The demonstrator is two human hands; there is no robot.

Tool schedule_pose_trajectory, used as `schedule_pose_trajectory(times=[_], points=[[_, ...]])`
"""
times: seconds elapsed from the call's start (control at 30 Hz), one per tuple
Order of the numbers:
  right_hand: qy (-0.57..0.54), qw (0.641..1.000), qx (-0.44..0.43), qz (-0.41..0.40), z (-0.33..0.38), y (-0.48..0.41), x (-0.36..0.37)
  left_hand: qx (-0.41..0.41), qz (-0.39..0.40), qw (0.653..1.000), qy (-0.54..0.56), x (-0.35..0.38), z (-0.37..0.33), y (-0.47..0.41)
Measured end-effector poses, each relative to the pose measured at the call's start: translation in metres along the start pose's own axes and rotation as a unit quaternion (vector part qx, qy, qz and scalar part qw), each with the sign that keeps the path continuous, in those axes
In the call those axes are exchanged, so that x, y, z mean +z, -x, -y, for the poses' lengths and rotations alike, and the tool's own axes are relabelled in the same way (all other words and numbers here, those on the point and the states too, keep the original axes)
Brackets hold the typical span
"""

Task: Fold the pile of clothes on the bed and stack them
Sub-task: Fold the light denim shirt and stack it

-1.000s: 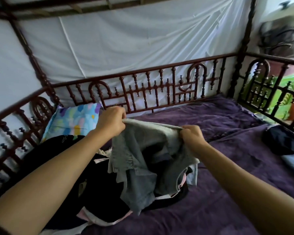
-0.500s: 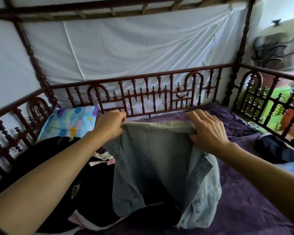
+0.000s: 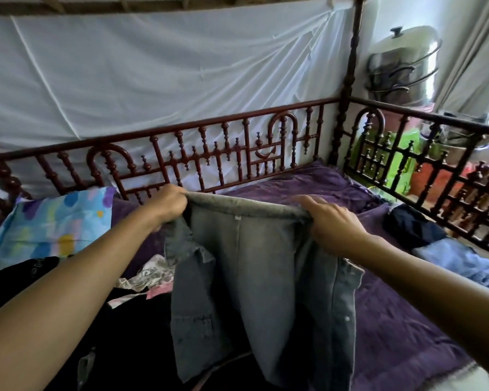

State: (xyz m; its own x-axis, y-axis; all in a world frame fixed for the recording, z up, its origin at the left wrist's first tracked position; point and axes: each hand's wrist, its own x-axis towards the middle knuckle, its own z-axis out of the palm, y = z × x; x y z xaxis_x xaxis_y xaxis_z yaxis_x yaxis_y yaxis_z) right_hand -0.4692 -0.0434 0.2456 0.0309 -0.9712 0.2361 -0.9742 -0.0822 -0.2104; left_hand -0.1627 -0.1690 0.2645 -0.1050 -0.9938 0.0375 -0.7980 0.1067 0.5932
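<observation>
At centre frame, a left hand (image 3: 168,206) and right hand (image 3: 332,224) are gripping a faded grey denim jacket (image 3: 266,277) by its collar above a purple blanket (image 3: 393,320), right thumb hidden, hem cut off.

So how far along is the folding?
Early on. Done, apparently: a dark garment and a blue garment lie by the right rail, seemingly folded. In hand: the left hand and right hand hold the jacket up by its collar, unfolded. Left: the pile of dark clothes beneath it.
</observation>
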Motion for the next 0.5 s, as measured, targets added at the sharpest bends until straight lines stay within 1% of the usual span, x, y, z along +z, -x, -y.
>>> schedule_pose_trajectory(times=[0.03, 0.07, 0.1, 0.13, 0.2, 0.23, 0.27, 0.3, 0.33, 0.37, 0.4, 0.43, 0.47, 0.5], points=[[-0.013, 1.000, 0.024, 0.004, -0.002, -0.002, 0.002, -0.008, 0.016, 0.999, 0.051, 0.008, -0.003, -0.009], [-0.003, 0.999, 0.048, 0.014, -0.006, -0.003, 0.004, -0.015, 0.036, 0.995, 0.088, 0.018, -0.006, -0.017], [0.030, 0.997, 0.070, 0.033, -0.010, -0.003, 0.005, -0.014, 0.060, 0.993, 0.103, 0.029, -0.010, -0.024], [0.076, 0.992, 0.087, 0.052, -0.017, -0.001, 0.006, 0.001, 0.081, 0.993, 0.091, 0.040, -0.015, -0.031], [0.138, 0.977, 0.122, 0.103, -0.031, 0.006, 0.005, 0.059, 0.102, 0.993, 0.013, 0.065, -0.027, -0.043], [0.133, 0.973, 0.138, 0.128, -0.040, 0.011, 0.005, 0.082, 0.101, 0.991, -0.014, 0.077, -0.035, -0.049], [0.102, 0.972, 0.150, 0.151, -0.048, 0.016, 0.004, 0.106, 0.097, 0.989, -0.029, 0.088, -0.044, -0.054], [0.034, 0.971, 0.166, 0.170, -0.057, 0.021, 0.002, 0.127, 0.086, 0.987, -0.040, 0.100, -0.055, -0.059], [-0.074, 0.964, 0.190, 0.174, -0.066, 0.026, 0.000, 0.141, 0.067, 0.986, -0.058, 0.110, -0.067, -0.063], [-0.208, 0.940, 0.221, 0.156, -0.074, 0.030, -0.002, 0.151, 0.046, 0.984, -0.079, 0.121, -0.081, -0.068], [-0.341, 0.895, 0.259, 0.123, -0.081, 0.035, -0.004, 0.160, 0.027, 0.982, -0.096, 0.134, -0.098, -0.073], [-0.445, 0.842, 0.292, 0.087, -0.090, 0.037, -0.004, 0.166, 0.016, 0.980, -0.105, 0.147, -0.116, -0.079], [-0.510, 0.798, 0.317, 0.054, -0.102, 0.037, -0.004, 0.168, 0.014, 0.980, -0.108, 0.162, -0.135, -0.086], [-0.548, 0.763, 0.343, 0.027, -0.114, 0.036, -0.003, 0.162, 0.025, 0.981, -0.104, 0.178, -0.155, -0.094]])
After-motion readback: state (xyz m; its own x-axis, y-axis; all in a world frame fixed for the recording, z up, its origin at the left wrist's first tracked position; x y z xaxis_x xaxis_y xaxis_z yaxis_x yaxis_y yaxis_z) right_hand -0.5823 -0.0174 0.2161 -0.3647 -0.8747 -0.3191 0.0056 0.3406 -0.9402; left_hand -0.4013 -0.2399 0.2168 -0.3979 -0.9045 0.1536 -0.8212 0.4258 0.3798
